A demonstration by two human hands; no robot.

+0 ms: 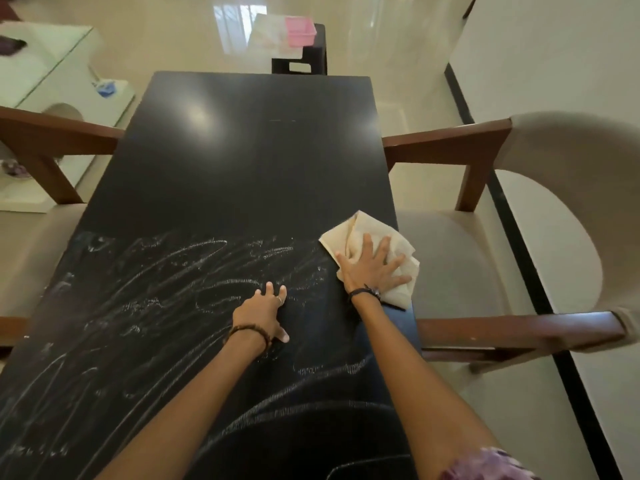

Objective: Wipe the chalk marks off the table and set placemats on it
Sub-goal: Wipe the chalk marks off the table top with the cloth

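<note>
A long black table runs away from me; its near half is covered in smeared white chalk marks, its far half is dark and shiny. My right hand lies flat with spread fingers on a beige cloth at the table's right edge. My left hand rests flat on the tabletop among the chalk marks, fingers apart, holding nothing. At the far end, a pale placemat lies under a pink basket on a black stool.
Wooden-armed chairs with beige seats stand on both sides, the right chair close to the cloth, the left chair against the table edge. A black stool stands past the far end. A white glass-topped cabinet stands at far left.
</note>
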